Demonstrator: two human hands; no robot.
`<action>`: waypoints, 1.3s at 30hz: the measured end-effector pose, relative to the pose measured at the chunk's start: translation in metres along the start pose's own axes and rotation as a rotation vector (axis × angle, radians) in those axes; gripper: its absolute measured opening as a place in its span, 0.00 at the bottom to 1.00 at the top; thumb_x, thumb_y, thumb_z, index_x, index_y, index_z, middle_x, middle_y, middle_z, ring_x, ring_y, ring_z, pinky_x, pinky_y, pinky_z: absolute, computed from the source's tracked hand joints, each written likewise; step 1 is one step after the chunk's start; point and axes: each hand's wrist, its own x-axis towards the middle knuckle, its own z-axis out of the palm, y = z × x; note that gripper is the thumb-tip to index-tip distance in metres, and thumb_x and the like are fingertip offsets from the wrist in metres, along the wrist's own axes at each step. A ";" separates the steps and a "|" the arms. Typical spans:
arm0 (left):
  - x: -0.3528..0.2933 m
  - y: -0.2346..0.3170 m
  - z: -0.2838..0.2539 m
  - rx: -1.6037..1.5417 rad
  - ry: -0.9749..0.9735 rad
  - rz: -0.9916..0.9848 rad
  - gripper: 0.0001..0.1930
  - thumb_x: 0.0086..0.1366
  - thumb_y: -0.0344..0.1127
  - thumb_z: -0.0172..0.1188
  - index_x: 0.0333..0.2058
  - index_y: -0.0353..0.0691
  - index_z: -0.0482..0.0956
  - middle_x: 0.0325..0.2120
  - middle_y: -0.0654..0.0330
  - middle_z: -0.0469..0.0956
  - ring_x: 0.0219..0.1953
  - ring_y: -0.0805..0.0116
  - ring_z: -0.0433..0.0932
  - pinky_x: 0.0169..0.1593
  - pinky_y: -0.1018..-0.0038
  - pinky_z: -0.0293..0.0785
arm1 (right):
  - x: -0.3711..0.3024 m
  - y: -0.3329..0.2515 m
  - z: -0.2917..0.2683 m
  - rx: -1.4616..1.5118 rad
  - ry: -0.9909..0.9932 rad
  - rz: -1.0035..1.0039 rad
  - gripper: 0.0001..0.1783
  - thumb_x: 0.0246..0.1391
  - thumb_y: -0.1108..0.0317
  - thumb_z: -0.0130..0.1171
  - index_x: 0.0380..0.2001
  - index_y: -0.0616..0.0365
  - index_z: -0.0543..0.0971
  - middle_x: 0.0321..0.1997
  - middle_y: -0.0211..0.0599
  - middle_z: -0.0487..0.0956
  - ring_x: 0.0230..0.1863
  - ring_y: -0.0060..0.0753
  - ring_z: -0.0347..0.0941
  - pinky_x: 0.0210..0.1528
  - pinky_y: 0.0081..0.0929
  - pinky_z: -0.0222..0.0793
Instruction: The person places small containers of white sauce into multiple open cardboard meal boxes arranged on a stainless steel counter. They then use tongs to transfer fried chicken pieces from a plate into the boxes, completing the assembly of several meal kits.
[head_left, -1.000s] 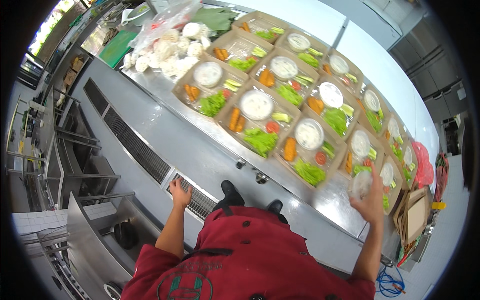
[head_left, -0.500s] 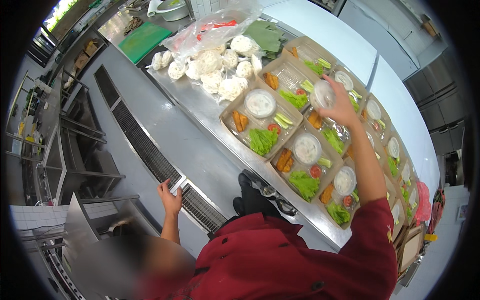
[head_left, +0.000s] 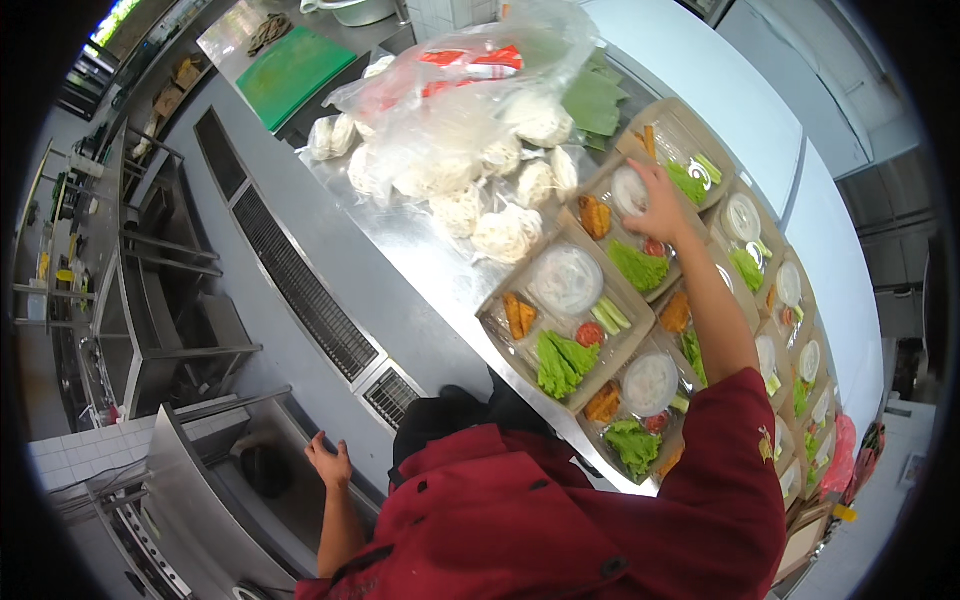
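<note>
My right hand (head_left: 657, 210) is closed on a round clear-lidded tub (head_left: 629, 190), its fingers over the near side. The tub is inside a brown food box (head_left: 612, 250), beside fried pieces (head_left: 595, 216) and above a lettuce leaf (head_left: 638, 266). Nearer to me, another box (head_left: 592, 395) holds a white-filled tub (head_left: 565, 280), fried sticks, cucumber sticks, a tomato slice and lettuce. My left hand (head_left: 328, 462) hangs low on the left, away from the table, fingers apart and nothing in it.
Knotted bags of white noodle-like food (head_left: 507, 233) lie on the steel table under a crumpled clear plastic bag (head_left: 490, 90). Green leaves (head_left: 595, 100) are behind. Several filled boxes line the right side. A green cutting board (head_left: 295, 75) lies far left; a floor drain grate (head_left: 300, 280) runs below.
My right hand has carried the tub into the box toward the back, which had no tub before. My body and view have shifted along the table; my left hand remains empty.
</note>
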 end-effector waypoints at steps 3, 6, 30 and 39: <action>0.006 -0.024 0.007 0.011 0.013 -0.060 0.29 0.57 0.36 0.72 0.58 0.38 0.75 0.56 0.43 0.71 0.62 0.42 0.68 0.68 0.54 0.64 | 0.016 -0.024 -0.004 -0.104 -0.080 -0.032 0.57 0.32 0.57 0.73 0.72 0.48 0.66 0.64 0.52 0.74 0.65 0.59 0.69 0.68 0.48 0.66; 0.053 0.006 -0.013 0.036 0.012 -0.056 0.27 0.57 0.39 0.72 0.56 0.40 0.79 0.56 0.44 0.72 0.63 0.44 0.68 0.69 0.55 0.64 | 0.016 -0.028 -0.004 -0.095 -0.113 -0.109 0.52 0.46 0.58 0.73 0.73 0.59 0.62 0.70 0.50 0.71 0.71 0.54 0.66 0.73 0.47 0.60; 0.643 -0.078 -0.188 -0.407 0.346 0.145 0.22 0.61 0.37 0.69 0.54 0.43 0.78 0.55 0.47 0.72 0.61 0.44 0.69 0.66 0.55 0.68 | 0.454 -0.493 0.181 0.297 0.385 -0.137 0.27 0.62 0.65 0.67 0.60 0.66 0.75 0.61 0.44 0.77 0.63 0.37 0.71 0.68 0.35 0.64; 0.758 -0.232 -0.211 -0.255 0.365 -0.265 0.16 0.57 0.34 0.71 0.45 0.42 0.82 0.47 0.48 0.77 0.55 0.45 0.74 0.60 0.56 0.71 | 0.798 -0.675 0.437 0.407 -0.086 -0.031 0.30 0.62 0.56 0.69 0.61 0.61 0.75 0.49 0.41 0.80 0.51 0.33 0.77 0.57 0.31 0.71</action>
